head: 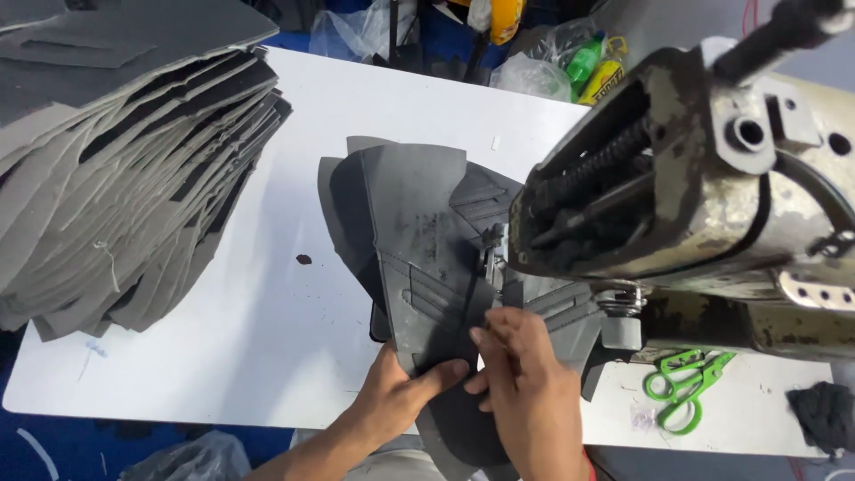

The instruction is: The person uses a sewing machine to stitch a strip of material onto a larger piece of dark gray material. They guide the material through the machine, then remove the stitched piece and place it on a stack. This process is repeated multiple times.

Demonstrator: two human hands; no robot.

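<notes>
Landmark: one worn sewing machine (712, 205), cream paint chipped, set on one white table (267, 356).

Two hands in view. Left hand (401, 392) lies flat in front of the machine, thumb stretched right, pressing down on one dark grey cut panel (427, 240); grip is a flat press, fingers narrow and together. Right hand (525, 383) sits just beside it, nearer the machine base, fingertips (485, 343) pinched onto the same panel's near edge; fingers curled, holding the panel.

The panel runs from the hands up under the machine's needle end, touching it. Stitched stripe groups count: three visible, one above the needle area, one left of it, one right under the machine arm. Further grey pieces lie under the panel; their number cannot be told.

Left of the machine, well apart: one tall fanned stack of grey pieces (125, 178); too many to count.

Right of the hands, below the machine body: one pair of green-handled snips (686, 383). Beyond it, at the table's edge: one black rag (824, 414).

Behind the machine, off the table: plastic bags and bottles (588, 62), at least two bottles.
</notes>
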